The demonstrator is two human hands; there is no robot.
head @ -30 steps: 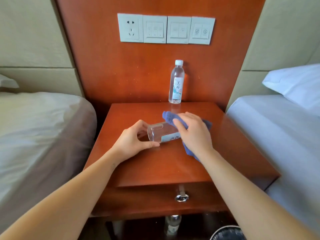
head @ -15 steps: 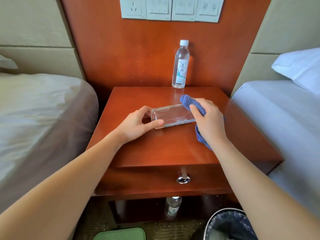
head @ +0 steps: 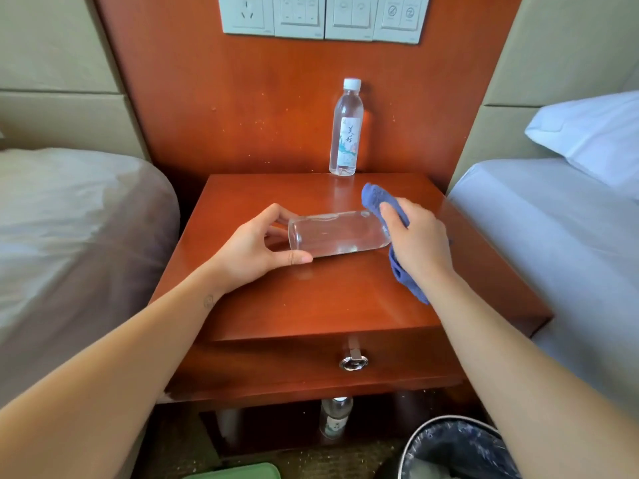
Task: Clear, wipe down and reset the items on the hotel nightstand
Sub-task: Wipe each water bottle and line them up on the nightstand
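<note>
Three water bottles show: a lying bottle (head: 337,233) on its side between the hands, low over the surface (head: 328,295), an upright bottle (head: 346,129) beyond them at the back edge, and a lower bottle (head: 335,416) beneath the drawer, dim and hard to make out. The left hand (head: 256,252) grips the lying bottle's base between thumb and fingers. The right hand (head: 420,242) clutches one blue cloth (head: 378,198) against the neck end, hiding the cap. One bin (head: 456,447) below the right forearm is cut off.

Bottle (head: 340,233) lying mid-nightstand (head: 311,299), upright bottle (head: 346,129) behind it
</note>
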